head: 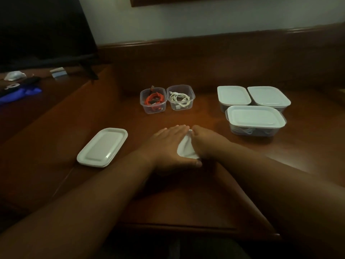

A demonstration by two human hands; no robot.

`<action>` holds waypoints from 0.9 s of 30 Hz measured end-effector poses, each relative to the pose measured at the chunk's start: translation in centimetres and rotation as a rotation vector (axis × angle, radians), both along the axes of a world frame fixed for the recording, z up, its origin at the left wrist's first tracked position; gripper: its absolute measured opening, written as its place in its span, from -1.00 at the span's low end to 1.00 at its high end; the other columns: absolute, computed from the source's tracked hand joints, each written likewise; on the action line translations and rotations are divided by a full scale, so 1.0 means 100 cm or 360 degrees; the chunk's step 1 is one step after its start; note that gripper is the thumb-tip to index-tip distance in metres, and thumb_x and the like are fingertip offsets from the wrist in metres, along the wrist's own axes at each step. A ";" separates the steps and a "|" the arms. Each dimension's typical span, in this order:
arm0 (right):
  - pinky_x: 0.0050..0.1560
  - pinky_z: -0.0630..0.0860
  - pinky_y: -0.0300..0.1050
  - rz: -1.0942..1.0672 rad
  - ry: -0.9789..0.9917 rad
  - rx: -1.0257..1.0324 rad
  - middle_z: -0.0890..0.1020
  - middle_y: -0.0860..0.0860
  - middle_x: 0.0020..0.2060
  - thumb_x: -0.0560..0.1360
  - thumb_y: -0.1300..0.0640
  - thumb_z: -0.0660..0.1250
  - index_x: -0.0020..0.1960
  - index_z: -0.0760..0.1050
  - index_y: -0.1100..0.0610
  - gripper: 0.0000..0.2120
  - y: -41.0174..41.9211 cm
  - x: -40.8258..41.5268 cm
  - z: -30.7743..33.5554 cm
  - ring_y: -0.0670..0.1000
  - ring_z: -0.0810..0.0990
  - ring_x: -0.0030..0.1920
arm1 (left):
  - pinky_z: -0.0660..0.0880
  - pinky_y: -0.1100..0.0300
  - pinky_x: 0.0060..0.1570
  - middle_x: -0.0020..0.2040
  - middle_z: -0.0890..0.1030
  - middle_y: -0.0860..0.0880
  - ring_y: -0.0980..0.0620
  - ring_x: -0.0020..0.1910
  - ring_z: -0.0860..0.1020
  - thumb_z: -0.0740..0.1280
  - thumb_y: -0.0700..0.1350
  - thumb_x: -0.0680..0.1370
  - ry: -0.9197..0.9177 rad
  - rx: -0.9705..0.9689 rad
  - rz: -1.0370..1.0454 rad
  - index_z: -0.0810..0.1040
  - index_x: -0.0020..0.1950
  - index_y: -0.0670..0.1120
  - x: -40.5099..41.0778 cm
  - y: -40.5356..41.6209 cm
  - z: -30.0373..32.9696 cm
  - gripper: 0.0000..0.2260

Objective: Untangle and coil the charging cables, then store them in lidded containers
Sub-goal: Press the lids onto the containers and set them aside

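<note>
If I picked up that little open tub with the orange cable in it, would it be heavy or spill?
Probably light: the open tub looks like thin clear plastic holding only the coiled orange cable. It might flex a bit if squeezed, as the walls look thin. A spill seems unlikely if kept level, but one cable end pokes above the rim and could spring out.

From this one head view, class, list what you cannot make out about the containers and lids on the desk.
1. Head view: the container under the white lid is hidden by the left hand and right hand.
2. The closed front container: contents are dim and blurred behind its wall.
3. The loose lids: how many are stacked is too small to tell.
</note>
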State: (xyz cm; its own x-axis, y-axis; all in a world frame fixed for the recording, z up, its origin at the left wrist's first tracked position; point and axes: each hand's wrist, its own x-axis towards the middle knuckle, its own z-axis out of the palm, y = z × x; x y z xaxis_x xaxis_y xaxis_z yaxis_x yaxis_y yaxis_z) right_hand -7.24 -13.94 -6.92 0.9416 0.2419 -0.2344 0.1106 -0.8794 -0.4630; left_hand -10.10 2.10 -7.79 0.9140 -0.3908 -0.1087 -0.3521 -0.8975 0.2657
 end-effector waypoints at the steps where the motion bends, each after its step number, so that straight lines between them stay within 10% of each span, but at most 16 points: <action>1: 0.23 0.48 0.13 0.0059 -0.0018 -0.0133 0.54 0.09 0.19 0.60 0.13 0.24 0.33 0.35 0.11 -0.68 0.001 0.001 0.002 0.14 0.53 0.14 | -0.11 0.05 0.56 0.64 -0.08 0.11 0.13 0.60 -0.09 0.26 0.52 0.35 -0.0005 0.0026 -0.0003 -0.13 0.63 0.07 0.000 -0.001 0.001 0.04; 8: 0.22 0.50 0.11 0.0136 -0.0051 -0.0381 0.52 0.08 0.25 0.49 0.13 0.43 0.39 0.30 0.09 -0.47 0.004 0.003 0.009 0.15 0.52 0.21 | -0.11 0.05 0.55 0.64 -0.12 0.12 0.13 0.60 -0.12 0.25 0.51 0.37 -0.0011 -0.0016 0.0054 -0.13 0.63 0.09 0.001 -0.004 0.001 0.01; 11: 0.27 0.45 0.15 0.0167 -0.0064 -0.0353 0.50 0.10 0.30 0.52 0.12 0.37 0.41 0.31 0.10 -0.50 0.002 0.006 0.011 0.16 0.49 0.26 | 0.02 0.05 0.51 0.62 0.07 0.12 0.16 0.59 0.00 0.29 0.49 0.36 -0.0175 -0.0267 -0.0018 0.18 0.57 0.13 -0.002 -0.002 0.002 -0.12; 14: 0.25 0.45 0.18 0.0065 -0.0065 -0.0264 0.53 0.13 0.26 0.59 0.06 0.18 0.34 0.37 0.10 -0.66 0.003 0.016 0.005 0.17 0.51 0.20 | 0.36 0.05 0.38 0.31 0.55 0.16 0.21 0.39 0.39 0.32 0.32 0.41 -0.0339 -0.0797 -0.0045 0.58 0.03 0.14 -0.014 0.006 0.002 -0.66; 16: 0.27 0.45 0.16 -0.0016 -0.0014 -0.0192 0.54 0.13 0.25 0.64 -0.02 0.10 0.35 0.39 0.11 -0.64 0.003 0.023 0.002 0.15 0.52 0.17 | 0.37 -0.03 0.38 0.28 0.58 0.19 0.21 0.38 0.40 0.33 0.34 0.42 -0.0327 -0.0608 -0.0043 0.56 -0.16 0.11 -0.019 0.014 0.003 -0.69; 20: 0.32 0.45 0.11 -0.0303 0.0054 0.0185 0.52 0.18 0.30 0.67 -0.21 -0.07 0.39 0.41 0.19 -0.41 0.009 0.037 0.003 0.17 0.53 0.25 | 0.20 -0.09 0.50 0.54 0.25 0.27 0.16 0.56 0.14 0.33 0.45 0.38 -0.0190 -0.0065 -0.0142 0.44 0.20 0.24 -0.025 0.034 0.009 -0.51; 27: -0.01 0.37 -0.09 -0.0065 -0.0237 0.0420 0.56 0.14 0.12 0.69 0.02 0.06 0.27 0.45 0.17 -0.68 0.034 0.066 0.005 0.06 0.50 0.03 | 0.21 -0.06 0.45 0.61 0.09 0.04 -0.06 0.52 0.16 0.22 0.40 0.45 -0.0302 0.0647 0.0058 0.03 0.55 0.27 -0.002 0.062 0.024 -0.27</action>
State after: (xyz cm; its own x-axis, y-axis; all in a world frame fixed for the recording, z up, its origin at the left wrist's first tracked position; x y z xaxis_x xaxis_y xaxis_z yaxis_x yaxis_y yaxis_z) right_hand -0.63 -10.55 -6.37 0.9711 0.2371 -0.0273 0.1613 -0.7361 -0.6574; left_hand -10.27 8.26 -5.43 0.9451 -0.3179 -0.0761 -0.3266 -0.9283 -0.1776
